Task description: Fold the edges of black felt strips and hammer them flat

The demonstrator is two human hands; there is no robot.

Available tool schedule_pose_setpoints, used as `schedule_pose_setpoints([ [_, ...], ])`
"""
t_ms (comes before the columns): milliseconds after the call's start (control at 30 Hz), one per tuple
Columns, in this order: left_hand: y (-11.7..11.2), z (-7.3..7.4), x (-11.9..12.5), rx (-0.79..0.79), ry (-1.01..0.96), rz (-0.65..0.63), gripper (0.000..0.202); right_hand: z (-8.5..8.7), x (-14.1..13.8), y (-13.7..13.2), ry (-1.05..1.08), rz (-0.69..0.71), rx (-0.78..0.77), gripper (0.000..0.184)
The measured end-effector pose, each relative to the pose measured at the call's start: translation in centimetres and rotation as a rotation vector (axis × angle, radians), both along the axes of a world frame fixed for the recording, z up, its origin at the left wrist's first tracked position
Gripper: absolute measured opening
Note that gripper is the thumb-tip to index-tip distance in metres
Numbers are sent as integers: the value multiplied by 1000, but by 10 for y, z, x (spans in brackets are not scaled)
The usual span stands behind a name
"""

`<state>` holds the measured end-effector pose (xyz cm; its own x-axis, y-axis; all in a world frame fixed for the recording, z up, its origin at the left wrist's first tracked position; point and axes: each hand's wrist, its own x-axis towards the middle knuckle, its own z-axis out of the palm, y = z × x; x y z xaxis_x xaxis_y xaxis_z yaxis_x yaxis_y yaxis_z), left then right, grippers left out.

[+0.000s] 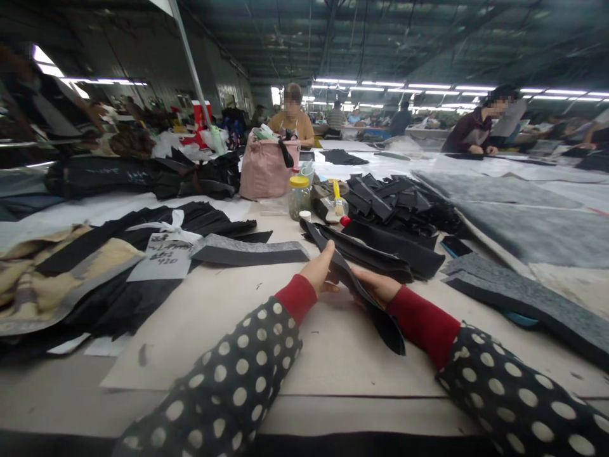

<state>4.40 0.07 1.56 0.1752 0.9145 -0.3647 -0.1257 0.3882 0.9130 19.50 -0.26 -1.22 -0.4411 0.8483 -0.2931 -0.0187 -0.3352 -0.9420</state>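
Head view: one long, curved strip of black fabric [346,274] was held aslant over the cream tabletop [333,371], presumably steadied from both sides. Left hand [318,271]: was clamped on the strip, thumb uppermost. Right hand [380,287]: lay against the opposite face; fingertips hidden, closure could not be told. One white handwritten paper tag [164,257] was tied to a fanned black fabric bundle [209,217], probably for identification.

I am facing a big pale table [352,412], and its near edge is running along six o'clock. A high, dark roof [380,38] is stretching over me at twelve o'clock. Long white lights [428,86] are glowing in rows near two o'clock, and more are shining at ten. A grey wall [223,70] is standing at eleven, behind a thin pole [189,57].
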Motion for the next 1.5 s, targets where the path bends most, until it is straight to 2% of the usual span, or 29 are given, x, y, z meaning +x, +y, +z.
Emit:
schedule_pose_setpoints([
  [133, -4, 2, 2, 2, -51, -67, 56, -3, 2, 2, 25, -25, 25, 35],
  [233, -1, -1, -1, 30, -26, -108, 56, -6, 6, 4, -51, -63, 83, 31],
  [300, 6, -3, -9, 64, 136, -129, 55, -7, 9, 3, -150, -110, 118, 31],
  [433, 18, 2, -32, 163, 654, -235, 61, -6, 12, -2, -382, -113, 264, 35],
  [500, 17, 9, -39, 350, 811, -208, 58, -5, 13, -4, -544, -89, 438, 36],
  [600, 9, 17, -36, 856, 916, -115, 43, -2, 10, -7, -728, -13, 743, 35],
  [667, 3, 16, -27, 1167, 972, -204, 29, -1, 7, -10, -758, 69, 887, 33],
  [733, 0, 10, -19, 1336, 1069, -371, 23, 0, 5, -14, -749, 126, 976, 30],
  [800, 0, 3, -16, 1351, 1170, -507, 23, 1, 4, -16, -752, 149, 998, 29],
  [867, 3, -1, -17, 1290, 1236, -591, 25, 3, 6, -16, -759, 171, 959, 30],
  [1033, 6, 1, -25, 1183, 1224, -732, 20, 6, 13, -13, -721, 231, 795, 33],
  [1333, -3, 1, -13, 1186, 1223, -766, 16, 5, 11, -16, -702, 241, 743, 27],
  [1500, 4, -2, -15, 1121, 1205, -770, 17, 1, 13, -11, -732, 240, 697, 27],
])
